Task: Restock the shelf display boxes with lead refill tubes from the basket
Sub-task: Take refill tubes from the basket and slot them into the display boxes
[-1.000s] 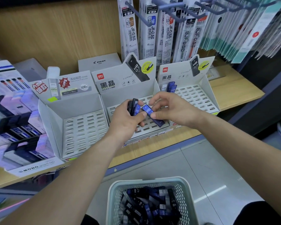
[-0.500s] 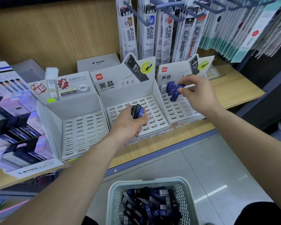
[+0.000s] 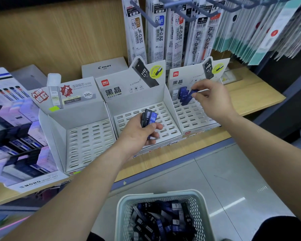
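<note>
Wooden shelf [image 3: 250,101] with slotted display boxes [image 3: 87,141]; basket [image 3: 163,193] of tubes on the floor [image 3: 215,171] below.
Within the last second the right hand [image 3: 214,100] has carried one blue lead refill tube [image 3: 188,98] over from the left hand [image 3: 137,134] to the right-hand box [image 3: 195,117], pinching it beside the few standing there; most slots are bare. The left hand grips several dark HB-marked tubes [image 3: 149,118] over the middle box [image 3: 165,126].

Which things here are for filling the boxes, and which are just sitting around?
For the job: basket, tubes in left hand, blue tube in right hand, slotted display boxes.
Just there: hanging pen refills, Pilot box, Mono display.
</note>
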Demonstrator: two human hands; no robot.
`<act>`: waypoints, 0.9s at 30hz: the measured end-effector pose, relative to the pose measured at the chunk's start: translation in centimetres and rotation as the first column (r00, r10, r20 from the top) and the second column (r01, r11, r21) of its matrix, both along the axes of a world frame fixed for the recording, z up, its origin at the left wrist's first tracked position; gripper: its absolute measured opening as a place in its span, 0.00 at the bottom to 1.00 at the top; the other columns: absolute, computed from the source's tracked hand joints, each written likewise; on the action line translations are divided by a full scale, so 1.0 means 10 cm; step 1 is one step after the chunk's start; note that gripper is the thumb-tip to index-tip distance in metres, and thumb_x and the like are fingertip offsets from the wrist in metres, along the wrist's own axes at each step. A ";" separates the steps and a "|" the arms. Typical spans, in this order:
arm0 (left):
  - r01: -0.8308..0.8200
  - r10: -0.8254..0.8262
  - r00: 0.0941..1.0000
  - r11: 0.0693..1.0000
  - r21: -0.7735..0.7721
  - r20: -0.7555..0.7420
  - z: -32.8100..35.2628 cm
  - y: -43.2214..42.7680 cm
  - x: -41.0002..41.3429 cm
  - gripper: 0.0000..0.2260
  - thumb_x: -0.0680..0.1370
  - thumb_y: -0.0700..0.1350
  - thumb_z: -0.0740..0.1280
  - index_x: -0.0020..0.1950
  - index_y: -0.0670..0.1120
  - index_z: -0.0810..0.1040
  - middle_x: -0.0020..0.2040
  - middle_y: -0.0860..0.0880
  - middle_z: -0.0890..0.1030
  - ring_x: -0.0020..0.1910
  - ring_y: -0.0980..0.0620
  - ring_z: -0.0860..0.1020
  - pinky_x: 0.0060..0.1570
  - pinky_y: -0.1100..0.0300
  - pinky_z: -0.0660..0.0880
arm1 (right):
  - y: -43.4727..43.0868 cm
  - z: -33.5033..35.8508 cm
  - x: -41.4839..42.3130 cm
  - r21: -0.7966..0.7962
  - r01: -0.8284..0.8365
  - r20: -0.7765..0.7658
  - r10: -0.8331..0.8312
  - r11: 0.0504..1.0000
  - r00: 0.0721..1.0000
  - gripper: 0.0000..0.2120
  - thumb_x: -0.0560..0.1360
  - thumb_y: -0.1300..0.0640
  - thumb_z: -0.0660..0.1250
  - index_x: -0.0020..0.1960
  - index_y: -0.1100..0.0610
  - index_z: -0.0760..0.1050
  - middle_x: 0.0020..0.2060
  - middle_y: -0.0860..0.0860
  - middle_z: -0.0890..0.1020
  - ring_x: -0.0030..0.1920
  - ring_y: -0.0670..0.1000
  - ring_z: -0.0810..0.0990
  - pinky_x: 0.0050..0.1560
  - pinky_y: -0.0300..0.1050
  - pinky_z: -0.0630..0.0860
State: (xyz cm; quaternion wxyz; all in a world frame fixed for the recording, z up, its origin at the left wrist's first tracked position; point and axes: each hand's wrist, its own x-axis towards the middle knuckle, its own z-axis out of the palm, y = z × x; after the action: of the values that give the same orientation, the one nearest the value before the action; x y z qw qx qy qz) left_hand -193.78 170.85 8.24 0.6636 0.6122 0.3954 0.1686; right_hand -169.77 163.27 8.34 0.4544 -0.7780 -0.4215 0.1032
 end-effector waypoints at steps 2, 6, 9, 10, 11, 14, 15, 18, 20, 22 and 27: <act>0.007 -0.007 1.000 1.000 0.002 -0.003 0.02 -0.01 -0.01 0.07 0.84 0.40 0.62 0.60 0.47 0.74 0.48 0.51 0.86 0.38 0.53 0.81 0.37 0.60 0.80 | 0.00 -0.01 0.01 -0.021 -0.013 0.042 0.014 1.000 0.999 0.09 0.77 0.63 0.70 0.50 0.49 0.79 0.45 0.45 0.83 0.44 0.46 0.83 0.44 0.38 0.75; 0.007 -0.007 1.000 1.000 0.004 -0.011 0.03 0.00 -0.02 0.08 0.84 0.41 0.62 0.62 0.47 0.73 0.49 0.52 0.86 0.39 0.51 0.83 0.34 0.60 0.80 | 0.01 -0.02 0.02 -0.039 -0.064 0.184 0.070 0.997 0.980 0.08 0.77 0.64 0.69 0.53 0.55 0.82 0.47 0.50 0.84 0.45 0.50 0.84 0.54 0.42 0.79; 0.003 -0.003 1.000 1.000 0.004 0.001 0.04 0.00 -0.02 0.08 0.84 0.41 0.63 0.63 0.46 0.73 0.49 0.51 0.86 0.39 0.50 0.83 0.35 0.61 0.80 | 0.03 -0.03 -0.01 -0.065 -0.093 0.286 0.108 0.994 0.952 0.08 0.78 0.64 0.69 0.55 0.58 0.83 0.51 0.52 0.83 0.43 0.49 0.81 0.52 0.34 0.74; 0.002 -0.002 1.000 1.000 0.003 0.005 0.04 0.00 -0.02 0.09 0.84 0.40 0.63 0.63 0.46 0.73 0.50 0.50 0.86 0.39 0.50 0.83 0.35 0.61 0.80 | 0.04 -0.04 -0.01 -0.071 -0.099 0.330 0.117 0.993 0.937 0.08 0.77 0.64 0.69 0.55 0.58 0.84 0.51 0.53 0.82 0.42 0.49 0.80 0.52 0.33 0.72; 0.002 -0.002 1.000 1.000 0.003 0.007 0.04 0.00 -0.02 0.09 0.84 0.40 0.63 0.63 0.46 0.73 0.50 0.50 0.86 0.39 0.50 0.83 0.35 0.61 0.80 | 0.05 -0.06 -0.01 -0.081 -0.100 0.361 0.123 0.992 0.925 0.08 0.77 0.64 0.69 0.54 0.58 0.84 0.51 0.54 0.82 0.41 0.50 0.80 0.52 0.35 0.73; 0.001 -0.001 1.000 1.000 0.003 0.015 0.04 -0.01 -0.03 0.09 0.83 0.41 0.63 0.63 0.45 0.73 0.50 0.48 0.86 0.39 0.51 0.84 0.36 0.61 0.79 | 0.07 -0.11 0.01 -0.120 -0.082 0.375 0.122 0.989 0.919 0.09 0.77 0.63 0.70 0.55 0.56 0.84 0.51 0.53 0.80 0.42 0.49 0.79 0.54 0.45 0.77; -0.001 0.001 1.000 1.000 0.001 0.018 0.04 -0.01 -0.03 0.09 0.83 0.41 0.64 0.63 0.45 0.73 0.50 0.48 0.86 0.39 0.51 0.84 0.36 0.61 0.80 | 0.06 -0.11 0.00 -0.123 -0.074 0.370 0.115 0.990 0.922 0.09 0.77 0.62 0.70 0.55 0.56 0.84 0.52 0.52 0.79 0.43 0.48 0.78 0.53 0.46 0.77; -0.007 0.007 1.000 1.000 0.000 0.029 0.05 -0.01 -0.03 0.09 0.83 0.41 0.65 0.63 0.45 0.73 0.49 0.47 0.86 0.40 0.50 0.84 0.37 0.61 0.80 | 0.04 -0.01 -0.12 -0.088 -0.058 0.355 0.085 0.994 0.931 0.10 0.77 0.57 0.71 0.58 0.52 0.83 0.51 0.48 0.76 0.44 0.45 0.75 0.48 0.40 0.74; -0.005 0.005 0.999 1.000 -0.001 0.038 0.05 -0.01 -0.03 0.10 0.82 0.40 0.65 0.63 0.44 0.73 0.48 0.47 0.86 0.40 0.50 0.84 0.37 0.61 0.80 | 0.05 0.09 -0.30 -0.038 -0.132 0.254 0.137 0.990 0.958 0.09 0.77 0.56 0.71 0.56 0.51 0.83 0.49 0.47 0.79 0.42 0.46 0.78 0.47 0.35 0.73; -0.001 0.001 0.999 1.000 -0.004 0.047 0.07 -0.02 -0.02 0.10 0.82 0.40 0.66 0.63 0.43 0.73 0.48 0.46 0.86 0.39 0.50 0.84 0.38 0.61 0.81 | 0.08 0.18 -0.53 -0.021 -0.268 0.058 0.269 0.963 0.961 0.06 0.77 0.56 0.71 0.52 0.49 0.83 0.47 0.47 0.83 0.43 0.48 0.81 0.46 0.37 0.75; 0.012 -0.010 0.997 0.999 -0.029 0.079 0.09 -0.04 -0.02 0.12 0.81 0.38 0.67 0.64 0.43 0.74 0.47 0.45 0.85 0.39 0.50 0.85 0.39 0.59 0.83 | 0.14 0.20 -0.78 -0.071 -0.414 -0.119 0.404 0.908 0.907 0.07 0.74 0.60 0.75 0.50 0.51 0.82 0.44 0.48 0.84 0.39 0.46 0.81 0.45 0.39 0.78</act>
State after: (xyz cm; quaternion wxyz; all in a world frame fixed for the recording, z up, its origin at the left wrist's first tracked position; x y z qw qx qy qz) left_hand -194.00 170.45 9.13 0.6888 0.5972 0.3679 0.1833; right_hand -177.56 164.62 10.37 0.4063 -0.6866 -0.5462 0.2554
